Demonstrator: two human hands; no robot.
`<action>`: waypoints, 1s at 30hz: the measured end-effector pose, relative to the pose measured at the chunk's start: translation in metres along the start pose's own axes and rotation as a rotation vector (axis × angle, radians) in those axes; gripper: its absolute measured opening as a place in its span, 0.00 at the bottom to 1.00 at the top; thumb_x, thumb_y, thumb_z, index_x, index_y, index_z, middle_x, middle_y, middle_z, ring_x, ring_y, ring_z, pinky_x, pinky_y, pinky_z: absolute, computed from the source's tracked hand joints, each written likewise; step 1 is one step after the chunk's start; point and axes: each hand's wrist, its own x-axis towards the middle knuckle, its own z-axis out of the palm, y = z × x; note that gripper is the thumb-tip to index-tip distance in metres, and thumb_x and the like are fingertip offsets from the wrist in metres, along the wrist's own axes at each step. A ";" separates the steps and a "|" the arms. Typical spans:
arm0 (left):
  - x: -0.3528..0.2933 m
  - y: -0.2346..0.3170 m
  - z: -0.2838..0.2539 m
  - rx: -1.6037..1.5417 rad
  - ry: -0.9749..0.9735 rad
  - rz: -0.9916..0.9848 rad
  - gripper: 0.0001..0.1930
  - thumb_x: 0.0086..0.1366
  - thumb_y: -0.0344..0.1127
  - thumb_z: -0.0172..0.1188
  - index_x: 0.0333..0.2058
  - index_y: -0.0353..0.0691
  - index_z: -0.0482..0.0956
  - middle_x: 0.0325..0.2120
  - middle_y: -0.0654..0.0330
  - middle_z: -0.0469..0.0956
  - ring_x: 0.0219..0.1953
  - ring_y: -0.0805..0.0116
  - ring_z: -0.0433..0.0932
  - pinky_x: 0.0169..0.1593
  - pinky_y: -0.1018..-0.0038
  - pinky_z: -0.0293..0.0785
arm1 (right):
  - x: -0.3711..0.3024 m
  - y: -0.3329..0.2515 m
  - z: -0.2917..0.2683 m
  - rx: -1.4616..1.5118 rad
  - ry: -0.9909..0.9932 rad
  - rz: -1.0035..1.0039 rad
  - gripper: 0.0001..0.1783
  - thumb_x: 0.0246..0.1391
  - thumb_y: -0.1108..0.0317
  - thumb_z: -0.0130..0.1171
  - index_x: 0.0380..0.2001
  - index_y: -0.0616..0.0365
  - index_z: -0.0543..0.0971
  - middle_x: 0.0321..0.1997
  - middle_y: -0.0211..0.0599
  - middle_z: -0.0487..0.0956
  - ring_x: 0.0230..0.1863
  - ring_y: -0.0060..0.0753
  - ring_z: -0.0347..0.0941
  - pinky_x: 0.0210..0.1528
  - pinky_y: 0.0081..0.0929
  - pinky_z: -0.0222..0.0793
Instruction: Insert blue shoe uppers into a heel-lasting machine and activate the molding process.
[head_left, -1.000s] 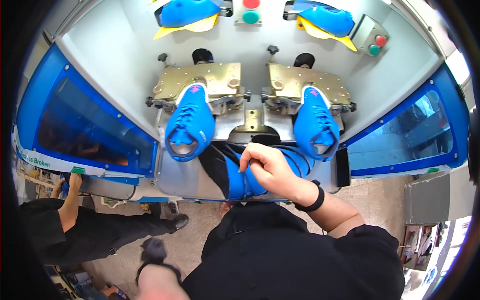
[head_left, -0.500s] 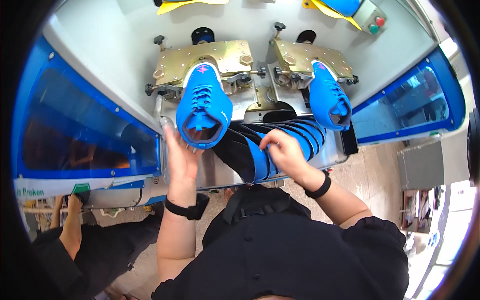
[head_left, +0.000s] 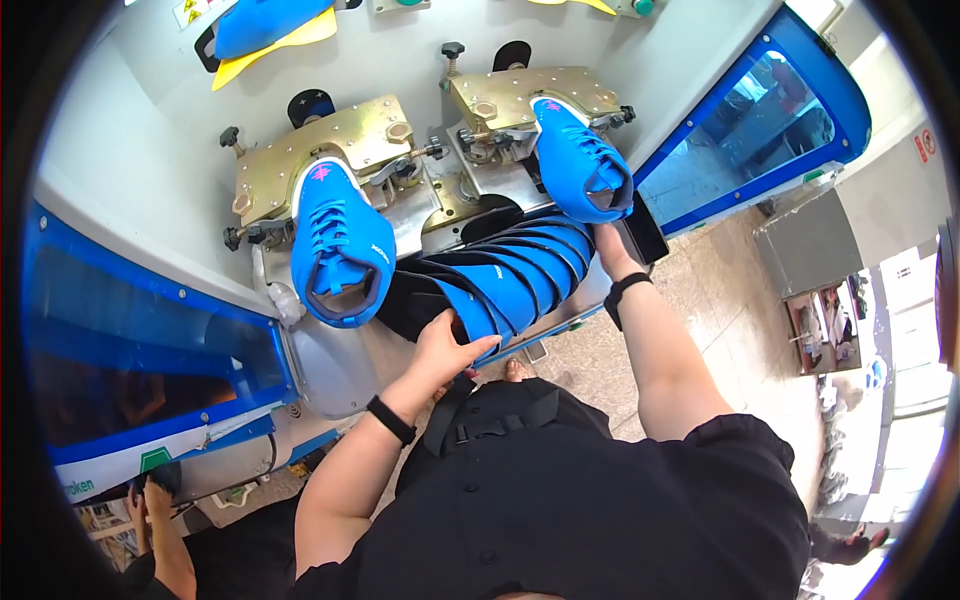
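- Your left hand, seven o'clock, grips the central stack of curved blue-black pieces.
- Your right hand, two o'clock: cannot tell its hold.
- Blue laced shoe, one o'clock, partly hides it; matching shoe, ten.

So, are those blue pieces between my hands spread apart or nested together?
Nested together: the blue pieces overlap one behind another in a single row, with only narrow strips of most showing.
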 end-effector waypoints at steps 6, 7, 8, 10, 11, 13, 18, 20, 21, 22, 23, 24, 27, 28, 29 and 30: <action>-0.010 -0.015 0.003 -0.168 0.169 0.108 0.16 0.63 0.35 0.64 0.46 0.33 0.77 0.37 0.54 0.83 0.39 0.67 0.82 0.43 0.70 0.77 | -0.039 -0.034 0.015 -0.548 -0.085 -0.207 0.33 0.64 0.41 0.46 0.62 0.52 0.72 0.65 0.53 0.68 0.70 0.50 0.59 0.71 0.38 0.52; -0.017 -0.020 0.003 -0.159 0.194 0.135 0.16 0.63 0.35 0.64 0.46 0.33 0.77 0.37 0.54 0.83 0.39 0.67 0.82 0.43 0.70 0.77 | -0.053 -0.040 0.014 -0.695 -0.080 -0.090 0.33 0.63 0.39 0.45 0.59 0.51 0.76 0.64 0.54 0.69 0.68 0.52 0.61 0.70 0.39 0.54; -0.024 -0.025 0.001 -0.248 0.256 0.107 0.15 0.65 0.34 0.62 0.47 0.32 0.76 0.38 0.55 0.83 0.38 0.69 0.81 0.43 0.70 0.77 | -0.064 -0.047 0.014 -0.656 -0.093 -0.144 0.33 0.63 0.39 0.45 0.59 0.51 0.76 0.64 0.54 0.69 0.68 0.52 0.61 0.70 0.39 0.54; -0.030 -0.033 0.001 -0.418 0.306 0.065 0.16 0.69 0.34 0.58 0.51 0.32 0.73 0.42 0.58 0.81 0.40 0.70 0.79 0.46 0.70 0.76 | -0.080 -0.053 0.018 -0.987 -0.235 0.018 0.33 0.62 0.37 0.44 0.53 0.50 0.80 0.59 0.56 0.73 0.64 0.55 0.64 0.68 0.42 0.57; -0.028 -0.036 0.002 -0.422 0.304 0.067 0.16 0.69 0.34 0.58 0.51 0.32 0.73 0.42 0.58 0.81 0.40 0.70 0.79 0.46 0.70 0.76 | -0.082 -0.053 0.022 -0.972 -0.269 0.042 0.33 0.62 0.37 0.44 0.53 0.50 0.80 0.59 0.56 0.73 0.64 0.55 0.64 0.68 0.42 0.57; -0.020 -0.038 0.003 -0.379 0.254 0.070 0.17 0.70 0.36 0.57 0.52 0.31 0.73 0.43 0.58 0.80 0.44 0.71 0.78 0.50 0.71 0.74 | -0.080 -0.046 0.034 -0.790 -0.207 -0.054 0.35 0.62 0.36 0.41 0.52 0.52 0.80 0.57 0.57 0.75 0.60 0.56 0.66 0.65 0.42 0.59; -0.006 -0.036 0.004 -0.457 0.296 0.045 0.17 0.71 0.42 0.57 0.47 0.32 0.76 0.39 0.60 0.80 0.41 0.75 0.76 0.48 0.74 0.72 | -0.064 -0.041 0.045 -0.657 -0.085 -0.173 0.31 0.65 0.45 0.44 0.57 0.59 0.74 0.59 0.57 0.72 0.62 0.60 0.65 0.65 0.45 0.58; -0.026 -0.037 0.000 -0.357 0.428 -0.052 0.15 0.71 0.42 0.57 0.41 0.33 0.77 0.33 0.62 0.79 0.37 0.77 0.74 0.42 0.76 0.71 | -0.079 -0.054 0.046 -0.820 -0.027 -0.199 0.31 0.65 0.48 0.45 0.61 0.62 0.69 0.62 0.58 0.69 0.63 0.61 0.63 0.65 0.44 0.58; -0.041 -0.039 -0.004 -0.262 0.488 -0.181 0.15 0.71 0.43 0.57 0.34 0.33 0.78 0.28 0.65 0.78 0.32 0.80 0.73 0.37 0.78 0.71 | -0.091 -0.064 0.046 -0.820 -0.022 -0.346 0.30 0.65 0.53 0.48 0.62 0.63 0.67 0.63 0.59 0.68 0.64 0.61 0.62 0.66 0.46 0.57; -0.054 -0.040 0.001 -0.297 0.619 -0.099 0.20 0.71 0.46 0.57 0.25 0.36 0.75 0.20 0.69 0.72 0.24 0.82 0.68 0.30 0.80 0.66 | -0.108 -0.076 0.048 -0.883 0.005 -0.452 0.28 0.63 0.58 0.52 0.61 0.63 0.68 0.63 0.58 0.68 0.65 0.61 0.61 0.66 0.48 0.57; -0.071 -0.044 -0.001 -0.282 0.687 -0.137 0.20 0.71 0.46 0.57 0.25 0.36 0.75 0.20 0.69 0.72 0.24 0.82 0.68 0.30 0.80 0.66 | -0.126 -0.089 0.051 -0.918 0.040 -0.653 0.26 0.61 0.63 0.55 0.60 0.62 0.69 0.62 0.56 0.68 0.64 0.61 0.62 0.64 0.49 0.58; -0.092 -0.050 -0.006 -0.421 0.825 -0.176 0.21 0.71 0.48 0.56 0.24 0.37 0.75 0.18 0.69 0.71 0.23 0.81 0.67 0.30 0.80 0.66 | -0.143 -0.104 0.053 -0.813 -0.003 -0.803 0.24 0.57 0.69 0.58 0.57 0.62 0.72 0.59 0.53 0.70 0.62 0.58 0.64 0.64 0.47 0.58; -0.123 -0.071 -0.021 -0.558 1.086 -0.397 0.23 0.71 0.55 0.54 0.32 0.37 0.77 0.23 0.65 0.71 0.24 0.74 0.69 0.32 0.78 0.70 | -0.170 -0.147 0.073 -0.796 -0.166 -0.982 0.21 0.51 0.72 0.60 0.50 0.59 0.76 0.56 0.47 0.71 0.59 0.52 0.66 0.61 0.45 0.60; -0.121 -0.082 -0.029 -0.857 1.242 -0.545 0.23 0.70 0.56 0.54 0.38 0.38 0.76 0.28 0.62 0.71 0.26 0.71 0.71 0.33 0.76 0.73 | -0.173 -0.158 0.085 -0.726 -0.190 -1.035 0.18 0.47 0.75 0.62 0.45 0.56 0.79 0.53 0.44 0.74 0.55 0.49 0.69 0.57 0.42 0.64; -0.121 -0.092 -0.033 -1.157 1.378 -0.671 0.25 0.69 0.57 0.55 0.44 0.38 0.75 0.33 0.60 0.70 0.29 0.68 0.73 0.34 0.73 0.75 | -0.176 -0.167 0.096 -0.698 -0.213 -1.059 0.18 0.47 0.75 0.62 0.45 0.56 0.79 0.53 0.44 0.74 0.55 0.49 0.69 0.57 0.42 0.64; -0.120 -0.102 -0.037 -1.288 1.310 -0.642 0.31 0.64 0.61 0.59 0.55 0.43 0.67 0.40 0.57 0.68 0.32 0.61 0.74 0.33 0.67 0.78 | -0.177 -0.174 0.106 -0.651 -0.277 -1.118 0.18 0.46 0.76 0.62 0.43 0.56 0.79 0.51 0.43 0.74 0.53 0.49 0.70 0.55 0.41 0.65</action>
